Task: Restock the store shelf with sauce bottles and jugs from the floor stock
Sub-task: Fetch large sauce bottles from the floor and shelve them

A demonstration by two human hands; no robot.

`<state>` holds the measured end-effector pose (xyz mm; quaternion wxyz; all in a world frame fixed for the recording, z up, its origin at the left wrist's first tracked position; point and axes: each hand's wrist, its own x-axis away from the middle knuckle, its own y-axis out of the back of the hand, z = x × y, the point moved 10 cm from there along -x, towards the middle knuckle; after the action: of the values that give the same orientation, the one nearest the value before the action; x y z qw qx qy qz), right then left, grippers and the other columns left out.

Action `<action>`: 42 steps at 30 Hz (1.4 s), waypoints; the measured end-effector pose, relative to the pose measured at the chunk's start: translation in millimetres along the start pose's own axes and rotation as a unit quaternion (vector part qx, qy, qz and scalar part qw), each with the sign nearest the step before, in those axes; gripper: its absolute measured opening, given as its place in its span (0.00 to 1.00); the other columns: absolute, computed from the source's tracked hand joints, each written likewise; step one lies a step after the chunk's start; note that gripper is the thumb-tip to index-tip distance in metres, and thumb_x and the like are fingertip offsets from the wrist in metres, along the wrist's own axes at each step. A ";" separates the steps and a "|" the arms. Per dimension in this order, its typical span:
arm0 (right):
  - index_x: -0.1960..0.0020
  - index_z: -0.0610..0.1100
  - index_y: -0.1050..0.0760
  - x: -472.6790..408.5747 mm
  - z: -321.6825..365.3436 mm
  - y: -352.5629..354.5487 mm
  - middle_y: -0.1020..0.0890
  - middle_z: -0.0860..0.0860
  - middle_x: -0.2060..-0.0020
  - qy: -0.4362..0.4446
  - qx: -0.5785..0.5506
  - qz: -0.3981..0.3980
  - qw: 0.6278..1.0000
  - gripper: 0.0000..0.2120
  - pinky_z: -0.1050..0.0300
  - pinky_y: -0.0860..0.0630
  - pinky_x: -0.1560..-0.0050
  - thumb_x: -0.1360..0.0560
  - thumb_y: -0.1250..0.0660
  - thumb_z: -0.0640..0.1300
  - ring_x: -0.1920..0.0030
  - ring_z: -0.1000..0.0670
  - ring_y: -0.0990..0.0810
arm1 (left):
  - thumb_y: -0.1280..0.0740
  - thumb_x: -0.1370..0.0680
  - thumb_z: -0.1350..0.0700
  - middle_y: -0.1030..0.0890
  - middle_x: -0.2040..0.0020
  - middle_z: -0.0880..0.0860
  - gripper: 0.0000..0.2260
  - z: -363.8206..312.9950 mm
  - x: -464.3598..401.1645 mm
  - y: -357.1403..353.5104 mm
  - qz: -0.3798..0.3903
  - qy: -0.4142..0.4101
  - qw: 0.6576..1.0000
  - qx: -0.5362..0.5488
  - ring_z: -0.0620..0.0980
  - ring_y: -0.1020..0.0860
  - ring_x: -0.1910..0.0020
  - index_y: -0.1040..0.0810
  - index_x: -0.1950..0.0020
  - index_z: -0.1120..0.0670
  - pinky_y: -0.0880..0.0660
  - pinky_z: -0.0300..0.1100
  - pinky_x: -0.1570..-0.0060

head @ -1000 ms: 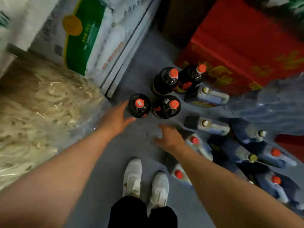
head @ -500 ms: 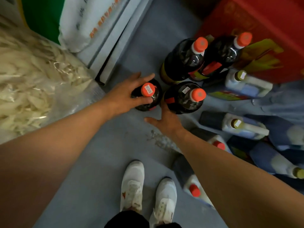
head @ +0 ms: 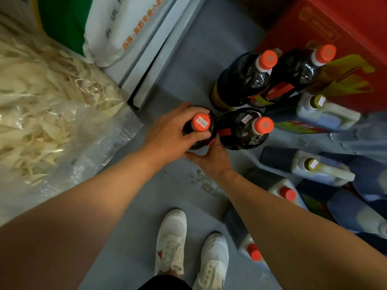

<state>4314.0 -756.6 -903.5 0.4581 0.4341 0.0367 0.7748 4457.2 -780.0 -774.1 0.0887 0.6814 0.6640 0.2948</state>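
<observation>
Several dark sauce bottles with orange caps stand on the grey floor. My left hand (head: 169, 137) is closed from above round the neck of the nearest bottle (head: 201, 122), fingers either side of its labelled cap. My right hand (head: 211, 160) cups the same bottle's lower body, its fingers pushed in between this one and the neighbouring bottle (head: 243, 130). Two more bottles (head: 243, 80) (head: 293, 74) stand behind. White jugs with olive caps (head: 326, 114) (head: 318, 166) and red caps (head: 287, 193) (head: 254, 252) lie on the right.
A red carton (head: 345, 24) stands at the back right, right behind the bottles. On the left a clear bag of pale dried strips (head: 41, 101) and a white printed sack (head: 125, 24) sit on a low shelf base (head: 159, 53). My white shoes (head: 171, 241) are below on bare floor.
Both hands came forward from open over the floor. The left one closed on the nearest bottle's neck and the right one slid in against its body. The view moved closer.
</observation>
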 end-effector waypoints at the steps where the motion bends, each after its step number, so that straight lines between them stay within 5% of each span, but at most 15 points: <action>1: 0.20 0.56 0.49 4.3 -0.6 0.4 0.32 0.54 0.26 0.002 0.000 0.000 1.000 0.58 0.47 0.31 0.27 0.41 0.22 0.66 0.26 0.50 0.34 | 0.28 0.30 0.44 0.23 0.39 0.39 0.22 -1.4 4.2 1.0 -0.011 0.008 1.000 0.006 0.40 0.25 0.40 0.21 0.36 0.46 0.32 0.28 0.42; 5: 0.21 0.56 0.46 29.2 -0.4 -2.3 0.25 0.55 0.32 -0.015 -0.010 0.039 0.999 0.54 0.58 0.29 0.34 0.37 0.18 0.57 0.30 0.51 0.27 | 0.24 0.29 0.48 0.19 0.47 0.39 0.18 8.3 21.3 6.8 -0.053 0.085 0.994 0.033 0.40 0.22 0.46 0.20 0.40 0.45 0.28 0.31 0.46; 10: 0.22 0.55 0.45 80.5 2.6 -11.8 0.21 0.53 0.36 -0.037 0.003 0.090 0.995 0.50 0.62 0.30 0.44 0.35 0.18 0.53 0.35 0.49 0.23 | 0.26 0.33 0.43 0.16 0.49 0.43 0.20 14.9 63.9 8.7 -0.048 0.157 0.985 0.055 0.45 0.19 0.46 0.19 0.42 0.43 0.24 0.47 0.42; 17: 0.33 0.51 0.37 151.5 10.5 -16.0 0.23 0.48 0.36 -0.050 -0.001 0.091 0.995 0.42 0.49 0.25 0.37 0.38 0.17 0.57 0.36 0.45 0.23 | 0.30 0.38 0.34 0.16 0.54 0.43 0.24 -1.2 119.6 34.3 -0.050 0.206 0.973 0.092 0.49 0.17 0.54 0.20 0.45 0.39 0.21 0.53 0.46; 20: 0.36 0.51 0.35 171.3 32.6 -0.4 0.22 0.46 0.39 -0.037 0.030 0.087 0.995 0.39 0.45 0.24 0.39 0.38 0.18 0.60 0.39 0.43 0.22 | 0.27 0.36 0.36 0.16 0.52 0.42 0.23 -24.2 138.7 53.4 -0.061 0.206 0.973 0.089 0.47 0.18 0.50 0.19 0.43 0.41 0.22 0.51 0.43; 26: 0.38 0.49 0.31 217.5 104.2 48.5 0.20 0.51 0.43 -0.010 0.039 0.062 0.997 0.36 0.54 0.26 0.45 0.37 0.17 0.57 0.41 0.48 0.21 | 0.23 0.29 0.49 0.18 0.53 0.41 0.14 -85.2 162.4 105.9 -0.088 0.201 0.970 0.099 0.45 0.19 0.48 0.20 0.46 0.40 0.25 0.40 0.44; 35: 0.40 0.49 0.28 293.3 198.2 123.2 0.19 0.53 0.46 0.032 0.122 0.000 0.992 0.36 0.58 0.26 0.47 0.40 0.19 0.63 0.42 0.49 0.20 | 0.24 0.29 0.46 0.17 0.50 0.45 0.13 -196.4 194.3 173.1 -0.091 0.153 0.978 0.111 0.48 0.20 0.48 0.20 0.46 0.42 0.24 0.51 0.42; 42: 0.43 0.51 0.25 366.1 244.6 173.4 0.18 0.57 0.52 0.104 0.120 -0.035 0.987 0.35 0.55 0.22 0.48 0.43 0.20 0.68 0.49 0.53 0.20 | 0.25 0.27 0.45 0.16 0.52 0.49 0.14 -286.1 249.1 209.7 -0.143 0.112 0.980 0.079 0.50 0.20 0.49 0.18 0.44 0.47 0.24 0.50 0.44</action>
<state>4294.7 -668.6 -438.9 0.4237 0.4011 0.1919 0.7892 4473.4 -640.4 -364.0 0.0010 0.5469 0.7818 0.2996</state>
